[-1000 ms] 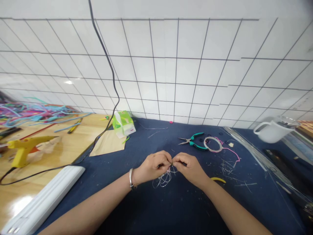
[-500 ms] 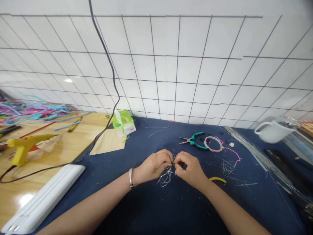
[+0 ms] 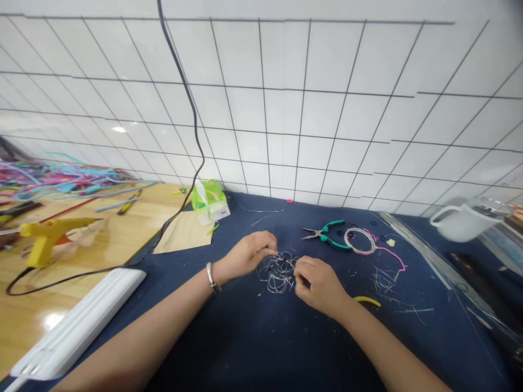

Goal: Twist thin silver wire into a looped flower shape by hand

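Observation:
A looped tangle of thin silvery wire (image 3: 278,276), with small dark and pinkish bits in it, lies between my hands over the dark blue cloth (image 3: 245,337). My left hand (image 3: 250,253), with a silver bangle at the wrist, pinches the upper left of the wire loops. At the right side of the tangle, my right hand (image 3: 317,284) is closed, thumb against forefinger, on a part of the wire. The fingertips cover exactly what each pinch holds. Beyond the right hand lie long-nose pliers (image 3: 327,236) with teal handles, their jaws pointing left.
Right of the pliers lie a pale ring (image 3: 359,241) with pink cord and scattered wire offcuts (image 3: 384,280). A white mug (image 3: 457,220) stands at the far right. On the left are a yellow glue gun (image 3: 49,237), a white power strip (image 3: 81,324) and a green tissue pack (image 3: 210,201).
My hands have drawn apart, the left one moving up and left. More of the wire tangle now shows between them. The view has shifted slightly.

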